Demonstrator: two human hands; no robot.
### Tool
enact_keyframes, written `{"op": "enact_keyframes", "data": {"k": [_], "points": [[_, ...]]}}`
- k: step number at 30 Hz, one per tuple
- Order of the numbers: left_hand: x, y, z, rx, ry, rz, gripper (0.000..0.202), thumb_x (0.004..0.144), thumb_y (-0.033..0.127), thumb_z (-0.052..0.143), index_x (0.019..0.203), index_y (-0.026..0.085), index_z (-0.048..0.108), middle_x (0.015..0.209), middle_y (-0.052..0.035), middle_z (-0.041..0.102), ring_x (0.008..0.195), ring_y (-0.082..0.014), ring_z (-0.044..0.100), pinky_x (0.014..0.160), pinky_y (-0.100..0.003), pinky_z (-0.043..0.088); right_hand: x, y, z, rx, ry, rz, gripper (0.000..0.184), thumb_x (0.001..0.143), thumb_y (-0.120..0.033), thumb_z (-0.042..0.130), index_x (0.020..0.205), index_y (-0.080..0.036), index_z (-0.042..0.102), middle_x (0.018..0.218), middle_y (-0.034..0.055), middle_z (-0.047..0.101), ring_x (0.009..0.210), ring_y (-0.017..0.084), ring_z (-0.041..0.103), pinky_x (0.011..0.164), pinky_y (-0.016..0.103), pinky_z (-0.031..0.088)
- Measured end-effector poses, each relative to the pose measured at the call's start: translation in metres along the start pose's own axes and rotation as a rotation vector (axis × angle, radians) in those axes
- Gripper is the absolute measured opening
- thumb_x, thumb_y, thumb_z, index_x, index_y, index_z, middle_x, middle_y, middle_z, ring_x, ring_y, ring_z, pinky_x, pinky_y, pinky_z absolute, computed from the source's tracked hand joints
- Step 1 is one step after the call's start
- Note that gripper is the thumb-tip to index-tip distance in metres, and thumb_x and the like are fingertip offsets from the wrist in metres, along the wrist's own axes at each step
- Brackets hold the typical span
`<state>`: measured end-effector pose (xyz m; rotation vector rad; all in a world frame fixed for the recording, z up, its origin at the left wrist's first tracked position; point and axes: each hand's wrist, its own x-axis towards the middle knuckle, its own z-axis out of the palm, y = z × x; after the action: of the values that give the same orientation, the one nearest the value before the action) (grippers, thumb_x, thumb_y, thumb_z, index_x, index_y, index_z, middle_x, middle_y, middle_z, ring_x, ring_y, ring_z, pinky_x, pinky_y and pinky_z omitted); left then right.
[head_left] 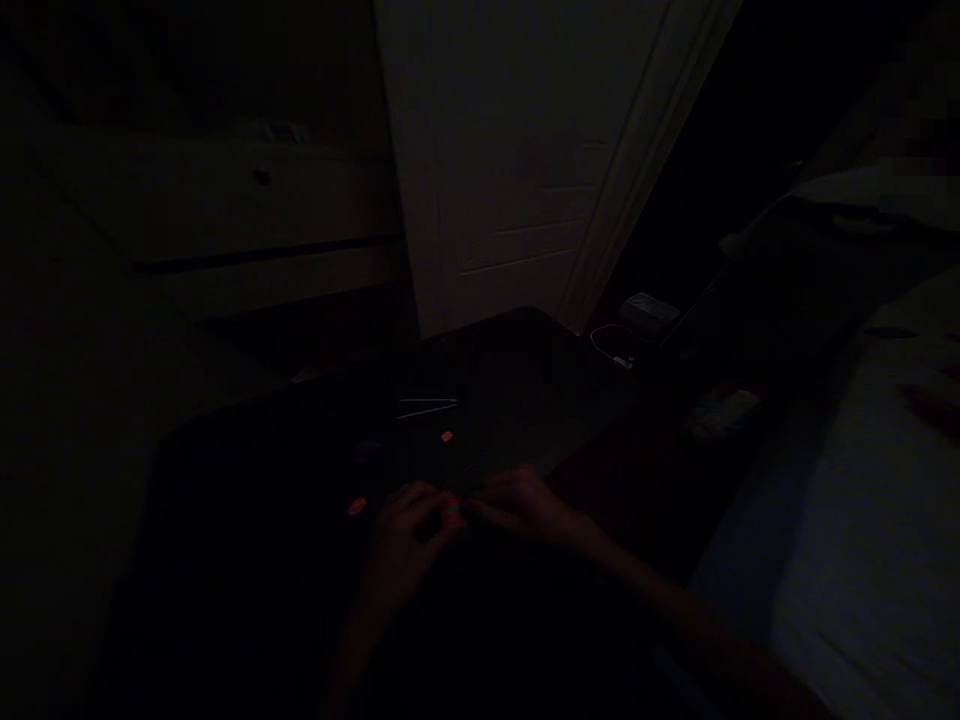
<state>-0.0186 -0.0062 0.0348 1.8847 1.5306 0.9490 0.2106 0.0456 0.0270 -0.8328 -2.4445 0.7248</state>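
Observation:
The room is very dark, so details are faint. Between my hands is a small red-orange object (451,508) with a greenish patch; its kind is unclear. My left hand (409,520) pinches it from the left with thumb and fingers. From the right, my right hand (517,500) meets it, fingers bent together at its edge. Two small flat red-orange pieces lie on the dark mat: one piece (357,507) left of my left hand, another piece (447,436) beyond my hands. Farther off lies a pair of tweezers (427,407), its tips apart and pointing left.
A dim purplish lump (367,451) is on the mat. Behind stand a drawer cabinet (300,200) and a pale door (517,170). A white cable (611,345) and a box (649,313) sit at back right. A bed with a pale sheet (877,520) fills the right side.

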Motion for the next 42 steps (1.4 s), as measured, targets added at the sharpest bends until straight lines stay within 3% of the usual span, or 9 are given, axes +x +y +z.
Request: {"op": "enact_keyframes", "data": {"k": [7,12,20,27,32,42], "points": [[0.000,0.001,-0.002,0.032,0.010,-0.014,0.013,0.079,0.029,0.083,0.093,0.028,0.082,0.093,-0.0010,0.077,0.090,-0.0229,0.072,0.089,-0.038,0.057,0.001,0.003,0.008,0.094,0.118,0.049,0.047,0.111,-0.044,0.052,0.089,-0.016,0.082,0.072,0.0037,0.068,0.062,0.013,0.060,0.060,0.024,0.039],[-0.001,0.000,0.000,0.026,0.011,-0.018,0.012,0.080,0.031,0.083,0.092,0.029,0.082,0.090,-0.0010,0.076,0.090,-0.0239,0.072,0.085,-0.037,0.057,0.007,-0.001,0.002,0.118,0.052,0.112,0.042,0.107,-0.040,0.060,0.081,-0.015,0.081,0.070,0.0019,0.067,0.060,0.012,0.057,0.059,0.023,0.036],[0.000,-0.002,0.001,0.018,0.006,-0.006,0.012,0.079,0.030,0.083,0.090,0.028,0.080,0.090,-0.0003,0.077,0.088,-0.0239,0.072,0.086,-0.038,0.056,0.012,-0.002,-0.010,0.226,-0.105,0.217,0.030,0.103,-0.033,0.066,0.089,-0.014,0.084,0.076,0.0026,0.075,0.067,0.013,0.063,0.061,0.021,0.038],[0.000,-0.002,0.001,0.003,-0.011,0.000,0.010,0.081,0.031,0.082,0.090,0.028,0.080,0.090,-0.0007,0.077,0.090,-0.0244,0.071,0.086,-0.039,0.054,0.011,-0.002,-0.011,0.239,-0.133,0.214,0.025,0.101,-0.031,0.069,0.090,-0.015,0.086,0.075,0.0016,0.076,0.064,0.012,0.062,0.059,0.020,0.038],[0.000,-0.004,0.001,-0.009,-0.012,0.006,0.009,0.081,0.030,0.082,0.090,0.028,0.080,0.091,-0.0006,0.077,0.091,-0.0241,0.071,0.086,-0.038,0.054,0.009,0.003,-0.008,0.394,-0.111,0.240,0.032,0.102,-0.039,0.066,0.096,-0.013,0.085,0.082,0.0047,0.079,0.069,0.014,0.065,0.061,0.021,0.043],[0.000,-0.005,0.002,-0.001,0.001,0.000,0.010,0.081,0.033,0.082,0.090,0.029,0.082,0.088,-0.0003,0.075,0.088,-0.0235,0.071,0.085,-0.038,0.056,0.002,0.005,-0.001,0.185,0.037,-0.045,0.047,0.110,-0.048,0.054,0.097,-0.016,0.084,0.073,0.0029,0.069,0.061,0.012,0.059,0.059,0.024,0.037]]}}
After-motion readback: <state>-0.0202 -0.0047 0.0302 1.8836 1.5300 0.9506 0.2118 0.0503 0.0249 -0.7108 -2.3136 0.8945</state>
